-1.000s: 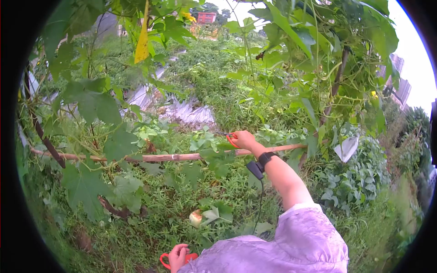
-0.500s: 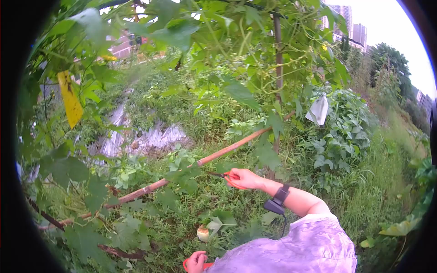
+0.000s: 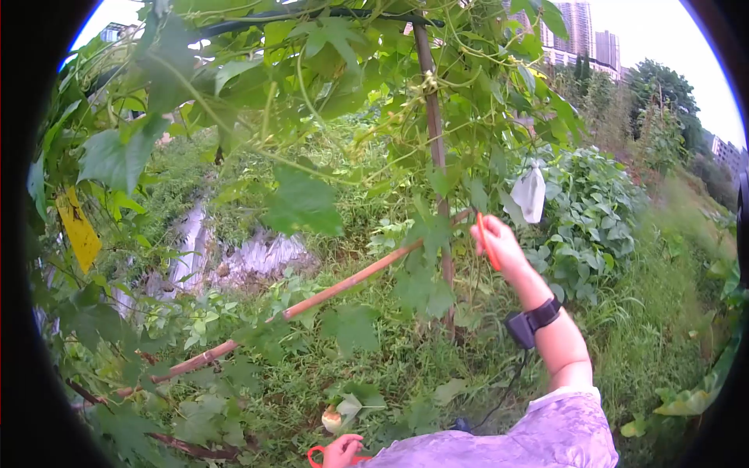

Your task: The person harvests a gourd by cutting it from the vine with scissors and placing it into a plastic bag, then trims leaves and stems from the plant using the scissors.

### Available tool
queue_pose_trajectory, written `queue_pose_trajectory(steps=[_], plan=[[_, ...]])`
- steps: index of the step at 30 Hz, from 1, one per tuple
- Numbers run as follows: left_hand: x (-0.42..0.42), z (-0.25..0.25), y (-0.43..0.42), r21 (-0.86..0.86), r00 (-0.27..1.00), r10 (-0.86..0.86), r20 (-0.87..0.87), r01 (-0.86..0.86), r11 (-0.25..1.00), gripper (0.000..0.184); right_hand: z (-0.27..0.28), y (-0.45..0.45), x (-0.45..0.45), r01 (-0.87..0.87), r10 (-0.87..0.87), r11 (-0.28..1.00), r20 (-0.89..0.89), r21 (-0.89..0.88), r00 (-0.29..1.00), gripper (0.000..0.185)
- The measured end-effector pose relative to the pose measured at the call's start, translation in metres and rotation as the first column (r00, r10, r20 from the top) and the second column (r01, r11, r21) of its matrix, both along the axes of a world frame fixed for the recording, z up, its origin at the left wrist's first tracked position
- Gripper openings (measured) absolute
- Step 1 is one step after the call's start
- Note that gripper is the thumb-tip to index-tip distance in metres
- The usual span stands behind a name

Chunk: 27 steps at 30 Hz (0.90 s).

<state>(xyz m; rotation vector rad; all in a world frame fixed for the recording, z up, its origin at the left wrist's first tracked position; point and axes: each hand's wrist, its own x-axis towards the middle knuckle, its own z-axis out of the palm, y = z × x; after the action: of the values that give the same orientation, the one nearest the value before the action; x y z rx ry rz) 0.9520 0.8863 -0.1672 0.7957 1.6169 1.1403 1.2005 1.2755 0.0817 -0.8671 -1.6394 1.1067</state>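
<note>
Scissors with orange-red handles (image 3: 488,243) are in my right hand (image 3: 503,248), raised beside the upright post (image 3: 435,132) and just below a white bag (image 3: 529,195) hanging among the vines. The blades are hard to make out against the leaves. A dark device is strapped to my right wrist. At the bottom edge, my left hand (image 3: 342,451) has its fingers curled against a red object with a looped handle (image 3: 315,455); its grip is partly hidden. Just above that hand lies a pale, brown-topped round thing (image 3: 331,420).
A bamboo pole (image 3: 343,292) slants across the middle to the post. Leafy vines hang overhead, with a yellow strip (image 3: 78,230) at the left. Pale plastic sheeting (image 3: 261,256) lies on the ground beyond. Dense bushes (image 3: 597,210) stand at the right.
The view has turned right. My right hand with the scissors has moved from near the bamboo pole up and right, close to the hanging white bag. My left hand stays low with the red object.
</note>
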Motion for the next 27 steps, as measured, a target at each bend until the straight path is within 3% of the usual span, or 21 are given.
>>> queue_pose_trajectory(steps=[2, 4, 7, 10, 14, 15, 16, 18, 20, 24, 26, 27], plan=[[0.023, 0.005, 0.026, -0.017, 0.999, 0.000, -0.050, -0.001, 1.000, 0.017, 0.041, 0.042, 0.010, 0.006, -0.023, 0.987, 0.105, 0.158, 0.994, 0.023], [0.048, 0.012, 0.051, 0.024, 0.999, 0.023, -0.048, -0.022, 0.999, 0.016, 0.092, 0.075, 0.010, -0.005, -0.095, 0.959, 0.339, 0.283, 0.936, 0.033], [0.074, 0.016, 0.084, 0.107, 0.993, 0.113, 0.019, -0.114, 0.988, 0.016, 0.147, 0.134, -0.019, -0.094, -0.066, 0.942, 0.450, 0.323, 0.890, 0.043], [0.108, 0.061, 0.108, 0.122, 0.971, 0.238, 0.022, -0.239, 0.963, 0.017, 0.181, 0.203, -0.067, -0.183, -0.040, 0.935, 0.606, 0.302, 0.794, 0.066], [0.143, 0.055, 0.121, 0.202, 0.936, 0.339, 0.095, -0.352, 0.914, 0.017, 0.194, 0.233, -0.112, -0.264, 0.089, 0.942, 0.601, 0.209, 0.794, 0.068], [0.155, 0.058, 0.123, 0.182, 0.882, 0.342, 0.324, -0.413, 0.893, 0.018, 0.189, 0.248, -0.129, -0.271, 0.090, 0.938, 0.600, 0.217, 0.795, 0.069], [0.160, 0.065, 0.123, 0.186, 0.875, 0.361, 0.322, -0.432, 0.883, 0.018, 0.188, 0.249, -0.142, -0.279, 0.094, 0.934, 0.598, 0.225, 0.796, 0.069], [0.166, 0.076, 0.121, 0.190, 0.929, 0.371, 0.005, -0.365, 0.911, 0.019, 0.188, 0.256, -0.160, -0.288, 0.122, 0.936, 0.576, 0.205, 0.808, 0.069], [0.166, 0.073, 0.117, 0.170, 0.911, 0.411, 0.026, -0.409, 0.897, 0.019, 0.190, 0.257, -0.174, -0.289, 0.143, 0.939, 0.550, 0.187, 0.823, 0.068], [0.163, 0.084, 0.114, 0.099, 0.881, 0.469, 0.064, -0.473, 0.875, 0.018, 0.189, 0.259, -0.203, -0.242, 0.003, 0.926, 0.636, 0.290, 0.772, 0.056], [0.165, 0.098, 0.116, 0.081, 0.869, 0.460, 0.182, -0.479, 0.874, 0.018, 0.177, 0.250, -0.199, -0.153, -0.270, 0.820, 0.608, 0.552, 0.746, 0.049], [0.164, 0.102, 0.117, 0.078, 0.862, 0.474, 0.179, -0.492, 0.867, 0.018, 0.171, 0.245, -0.194, -0.150, -0.276, 0.821, 0.612, 0.551, 0.741, 0.049]])
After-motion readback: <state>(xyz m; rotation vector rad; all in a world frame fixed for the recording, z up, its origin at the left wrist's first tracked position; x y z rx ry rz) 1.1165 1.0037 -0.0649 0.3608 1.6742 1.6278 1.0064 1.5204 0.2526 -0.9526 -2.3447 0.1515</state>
